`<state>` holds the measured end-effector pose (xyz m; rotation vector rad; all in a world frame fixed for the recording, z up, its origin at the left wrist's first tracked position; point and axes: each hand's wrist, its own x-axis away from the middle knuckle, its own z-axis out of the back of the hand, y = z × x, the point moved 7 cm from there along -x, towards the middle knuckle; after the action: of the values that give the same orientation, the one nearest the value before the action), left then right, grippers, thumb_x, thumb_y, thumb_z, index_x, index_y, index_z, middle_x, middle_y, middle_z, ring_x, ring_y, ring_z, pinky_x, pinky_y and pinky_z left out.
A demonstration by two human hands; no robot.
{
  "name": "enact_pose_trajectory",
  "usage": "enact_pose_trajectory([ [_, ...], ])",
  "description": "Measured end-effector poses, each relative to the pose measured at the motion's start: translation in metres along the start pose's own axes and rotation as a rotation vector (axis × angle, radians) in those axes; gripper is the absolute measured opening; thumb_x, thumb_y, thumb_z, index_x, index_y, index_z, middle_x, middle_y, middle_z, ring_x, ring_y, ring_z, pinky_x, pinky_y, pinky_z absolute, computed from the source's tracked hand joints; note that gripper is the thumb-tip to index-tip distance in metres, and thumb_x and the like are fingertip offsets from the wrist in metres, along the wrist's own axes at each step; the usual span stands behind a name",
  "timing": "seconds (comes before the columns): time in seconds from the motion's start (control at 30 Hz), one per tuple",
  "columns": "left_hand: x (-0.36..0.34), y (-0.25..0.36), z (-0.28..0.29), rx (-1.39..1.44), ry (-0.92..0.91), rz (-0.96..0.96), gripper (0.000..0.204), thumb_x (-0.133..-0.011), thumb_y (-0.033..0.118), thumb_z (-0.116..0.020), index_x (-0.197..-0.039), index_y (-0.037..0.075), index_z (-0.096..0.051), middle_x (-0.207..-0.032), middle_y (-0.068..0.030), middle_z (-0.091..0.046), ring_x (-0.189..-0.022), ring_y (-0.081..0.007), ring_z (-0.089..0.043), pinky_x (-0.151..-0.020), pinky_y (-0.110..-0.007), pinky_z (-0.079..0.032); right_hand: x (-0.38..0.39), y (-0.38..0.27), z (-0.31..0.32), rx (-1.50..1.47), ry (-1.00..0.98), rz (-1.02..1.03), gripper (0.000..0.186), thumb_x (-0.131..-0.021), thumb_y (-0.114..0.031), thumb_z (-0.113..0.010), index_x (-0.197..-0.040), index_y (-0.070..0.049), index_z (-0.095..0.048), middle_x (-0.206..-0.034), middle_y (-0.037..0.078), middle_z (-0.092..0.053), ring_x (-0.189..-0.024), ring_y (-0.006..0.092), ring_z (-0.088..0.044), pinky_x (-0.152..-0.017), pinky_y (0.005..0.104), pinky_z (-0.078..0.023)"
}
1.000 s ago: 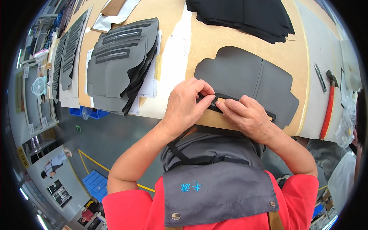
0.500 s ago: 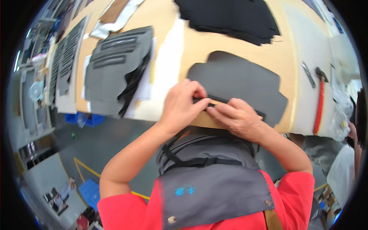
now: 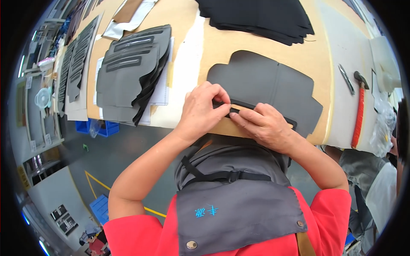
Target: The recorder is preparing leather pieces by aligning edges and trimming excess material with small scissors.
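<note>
While I look on from far away, I see the thin black frame (image 3: pixel 244 103) lying by the near edge of the big gray piece (image 3: pixel 265 79), right under the fingers of both hands. The L hand (image 3: pixel 203 106) is at the frame's left part; its thumb and pointer tips are close together, right by the black rim. Can't tell if they pinch it. The R hand (image 3: pixel 269 128) is bent over the middle, w/ its thumb tip on or just by the near rim, close to the L thumb. Can't tell if those fingers clamp it, b/c the hand hides a lot. B/w the hands, a bit of tan shows in the frame's slot; its right end pokes out past the R hand. The tan table (image 3: pixel 222 42) is under it all.
</note>
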<state>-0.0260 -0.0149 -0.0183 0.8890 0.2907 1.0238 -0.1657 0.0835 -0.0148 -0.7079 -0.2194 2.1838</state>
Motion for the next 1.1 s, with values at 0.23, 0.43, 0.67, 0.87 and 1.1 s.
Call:
enact_pose_trajectory([
  [0.23, 0.001, -0.005, 0.002, -0.028, -0.041, 0.045, 0.014, -0.084, 0.012, -0.078, -0.089, 0.005, -0.067, -0.087, -0.0025, -0.062, -0.081, -0.0153, -0.059, -0.072, -0.03, -0.048, 0.002, 0.0, -0.004, -0.007, -0.059, -0.035, 0.041, -0.086, -0.011, -0.067, -0.127, -0.007, -0.07, -0.11, 0.0, -0.056, -0.081, 0.0188, -0.049, -0.074, 0.0329, -0.046],
  [0.43, 0.002, -0.007, 0.001, -0.032, -0.07, 0.067, 0.015, -0.084, 0.012, -0.078, -0.089, 0.005, -0.065, -0.087, -0.0019, -0.062, -0.079, -0.0141, -0.056, -0.072, -0.03, -0.048, 0.002, 0.0, -0.005, -0.017, -0.065, -0.03, 0.042, -0.086, -0.011, -0.067, -0.128, -0.007, -0.069, -0.111, 0.0, -0.057, -0.081, 0.019, -0.049, -0.075, 0.0328, -0.046],
  [0.67, 0.001, -0.015, 0.009, 0.121, -0.105, 0.112, 0.02, -0.084, 0.01, -0.079, -0.1, 0.006, -0.067, -0.094, -0.0034, -0.065, -0.088, -0.0166, -0.059, -0.08, -0.032, -0.05, 0.009, -0.003, 0.011, 0.028, -0.003, -0.06, 0.048, -0.084, -0.022, -0.076, -0.129, -0.006, -0.067, -0.121, 0.002, -0.059, -0.098, 0.0211, -0.057, -0.084, 0.036, -0.047],
  [0.87, 0.046, 0.007, 0.014, -0.198, 0.033, -0.424, 0.055, -0.079, 0.025, -0.088, -0.127, 0.008, -0.067, -0.128, -0.0113, -0.064, -0.122, -0.032, -0.059, -0.102, -0.042, -0.048, 0.059, -0.002, 0.057, 0.149, -0.121, -0.336, 0.071, -0.077, -0.034, -0.082, -0.138, -0.006, -0.062, -0.132, 0.007, -0.059, -0.12, 0.0285, -0.056, -0.098, 0.0443, -0.043],
  [1.1, 0.075, 0.012, -0.012, -0.3, -0.071, -0.545, 0.067, -0.079, 0.034, -0.087, -0.137, 0.011, -0.062, -0.134, -0.0075, -0.062, -0.127, -0.0262, -0.058, -0.107, -0.043, -0.042, 0.105, -0.018, 0.074, 0.15, -0.086, -0.236, 0.046, -0.074, -0.006, -0.08, -0.119, -0.003, -0.072, -0.114, 0.01, -0.069, -0.099, 0.0301, -0.067, -0.085, 0.0406, -0.052],
])
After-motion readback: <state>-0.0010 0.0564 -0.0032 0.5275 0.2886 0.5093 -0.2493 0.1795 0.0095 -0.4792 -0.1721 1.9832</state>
